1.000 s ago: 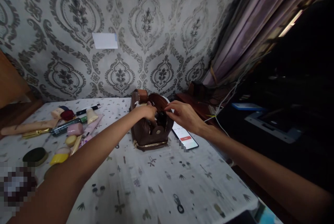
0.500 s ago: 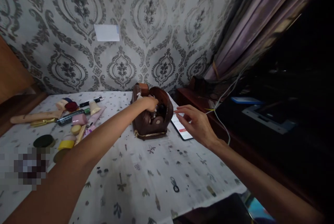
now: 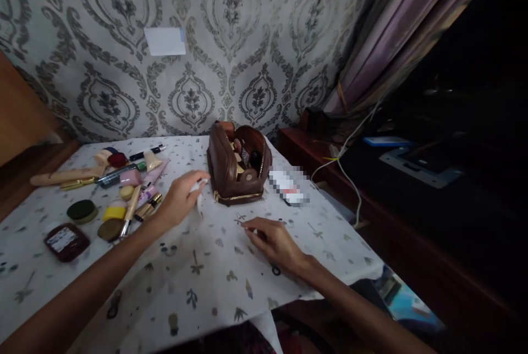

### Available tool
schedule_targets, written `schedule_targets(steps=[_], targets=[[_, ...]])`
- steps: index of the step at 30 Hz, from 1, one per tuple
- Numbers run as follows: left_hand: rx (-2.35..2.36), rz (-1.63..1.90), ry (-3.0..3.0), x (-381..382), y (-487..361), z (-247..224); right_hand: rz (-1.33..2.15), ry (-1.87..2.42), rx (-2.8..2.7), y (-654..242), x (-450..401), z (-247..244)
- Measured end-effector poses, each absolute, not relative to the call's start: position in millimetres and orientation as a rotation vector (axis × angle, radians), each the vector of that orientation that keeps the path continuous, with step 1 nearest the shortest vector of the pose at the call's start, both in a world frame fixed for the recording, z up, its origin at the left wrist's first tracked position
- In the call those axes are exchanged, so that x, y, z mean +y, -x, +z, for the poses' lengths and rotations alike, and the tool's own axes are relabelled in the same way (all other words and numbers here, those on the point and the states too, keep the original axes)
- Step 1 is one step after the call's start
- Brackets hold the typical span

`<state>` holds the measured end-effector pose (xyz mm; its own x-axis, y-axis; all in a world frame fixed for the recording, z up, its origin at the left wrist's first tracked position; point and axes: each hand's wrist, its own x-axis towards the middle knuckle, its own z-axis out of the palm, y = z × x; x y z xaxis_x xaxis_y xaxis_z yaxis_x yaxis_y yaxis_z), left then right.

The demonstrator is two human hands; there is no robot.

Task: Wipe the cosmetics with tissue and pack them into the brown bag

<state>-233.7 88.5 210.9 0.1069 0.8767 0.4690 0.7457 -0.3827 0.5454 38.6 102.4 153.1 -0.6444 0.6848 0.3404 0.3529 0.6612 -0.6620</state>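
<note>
A brown makeup bag (image 3: 237, 192) stands unzipped in the middle of the table, its lid raised and several small cosmetics inside. Left of it, my left hand (image 3: 179, 197) is closed on a thin white crumpled piece (image 3: 200, 187) that looks like tissue and hangs below the fingers. My right hand (image 3: 274, 241) is low over the tablecloth in front of the bag. Its fingers are loosely bent, with a gap to the thumb, and nothing shows between them.
Several cosmetics lie at the left, including a green tube (image 3: 117, 175), a yellow-banded jar (image 3: 113, 213), a dark round lid (image 3: 82, 211) and a dark red labelled container (image 3: 66, 242). A phone (image 3: 286, 186) lies right of the bag. A white cable (image 3: 358, 200) hangs beyond the table's right edge.
My left hand has come out of the bag and moved left with the white piece. My right hand has moved from beside the phone down toward the table's front.
</note>
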Motion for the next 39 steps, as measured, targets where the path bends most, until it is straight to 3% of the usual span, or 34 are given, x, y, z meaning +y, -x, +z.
schedule_targets(steps=[6,10,16,25,39], targets=[[1.833,0.705,-2.363,25.7,257.9,136.8,0.894,0.694,-2.382,13.8,103.7,150.7],[1.931,0.473,-2.467,9.2,259.3,127.3,1.063,0.708,-2.29,50.7,108.8,148.7],[1.946,0.561,-2.446,22.9,253.9,130.9,1.544,0.73,-1.847,106.8,123.5,137.3],[1.982,0.767,-2.213,26.9,261.7,129.9,1.483,0.79,-1.744,139.0,134.3,118.8],[1.975,0.483,-2.157,25.2,260.5,137.6,1.368,0.699,-1.969,128.9,130.6,113.5]])
